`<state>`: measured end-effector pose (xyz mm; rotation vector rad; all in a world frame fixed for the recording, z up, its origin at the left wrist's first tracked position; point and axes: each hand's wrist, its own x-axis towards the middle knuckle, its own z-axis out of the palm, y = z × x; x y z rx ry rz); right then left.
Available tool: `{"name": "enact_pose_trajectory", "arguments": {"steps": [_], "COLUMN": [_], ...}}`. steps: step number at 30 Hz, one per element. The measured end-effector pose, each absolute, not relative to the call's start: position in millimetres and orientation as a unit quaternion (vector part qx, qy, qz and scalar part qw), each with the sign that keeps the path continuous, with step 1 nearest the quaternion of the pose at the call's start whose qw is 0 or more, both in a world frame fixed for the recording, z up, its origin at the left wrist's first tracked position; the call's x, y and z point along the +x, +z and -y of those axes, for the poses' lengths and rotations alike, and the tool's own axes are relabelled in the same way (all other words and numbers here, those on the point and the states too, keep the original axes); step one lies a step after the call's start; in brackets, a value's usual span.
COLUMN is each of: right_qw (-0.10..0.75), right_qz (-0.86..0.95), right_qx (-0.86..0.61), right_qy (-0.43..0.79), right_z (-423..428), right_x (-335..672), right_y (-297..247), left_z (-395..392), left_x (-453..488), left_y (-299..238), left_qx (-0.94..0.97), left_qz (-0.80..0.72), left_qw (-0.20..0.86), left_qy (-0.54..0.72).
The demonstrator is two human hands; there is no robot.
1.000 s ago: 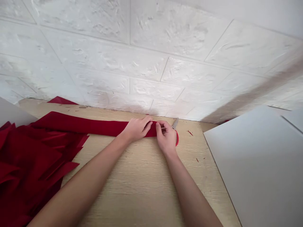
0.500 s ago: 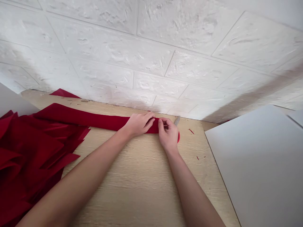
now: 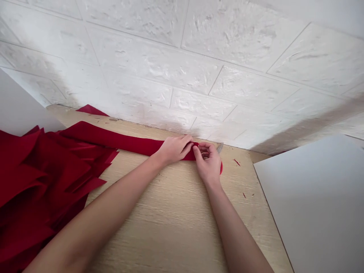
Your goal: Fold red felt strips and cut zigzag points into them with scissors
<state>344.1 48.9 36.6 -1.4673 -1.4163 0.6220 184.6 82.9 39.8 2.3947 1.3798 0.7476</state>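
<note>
A long dark-red fabric strip [image 3: 133,144] lies across the tabletop, running from the pile at left to my hands. My left hand [image 3: 178,148] rests over its right part, with bent fingers closed on the cloth near the end. At the strip's right end, my right hand [image 3: 209,162] pinches the upper edge between thumb and fingertips. Just behind and beside that hand lie what look like scissors; a metal tip [image 3: 220,147] and a red handle part [image 3: 221,168] show, and the hand hides the middle.
A heap of red fabric pieces [image 3: 31,189] covers the left side. White panels stand at the left [image 3: 22,102] and right [image 3: 309,201]. A white brick-patterned wall [image 3: 148,68] closes off the back of the wooden tabletop [image 3: 159,227]. Small red scraps [image 3: 237,162] lie at right.
The view has shifted, so everything sits slightly farther right. My right fingers have moved closer to my left fingertips, and the strip's end edge looks a little lifted or folded between them.
</note>
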Motion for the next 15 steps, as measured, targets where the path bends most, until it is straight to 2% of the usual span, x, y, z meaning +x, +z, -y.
{"name": "enact_pose_trajectory", "arguments": {"steps": [9, 15], "right_qw": [0.489, 0.49], "right_qz": [0.579, 0.586], "right_qx": [-0.6, -0.591], "right_qy": [0.257, 0.259], "right_z": [-49.8, -47.0], "right_x": [346.1, 345.2], "right_y": [32.3, 36.6], "left_z": [-83.5, -86.1], "left_x": [184.8, 185.3], "left_y": [36.7, 35.9], "left_qx": [0.837, 0.853], "left_qz": [-0.437, -0.387], "left_qw": [0.142, 0.075], "left_qy": [0.297, 0.342]}}
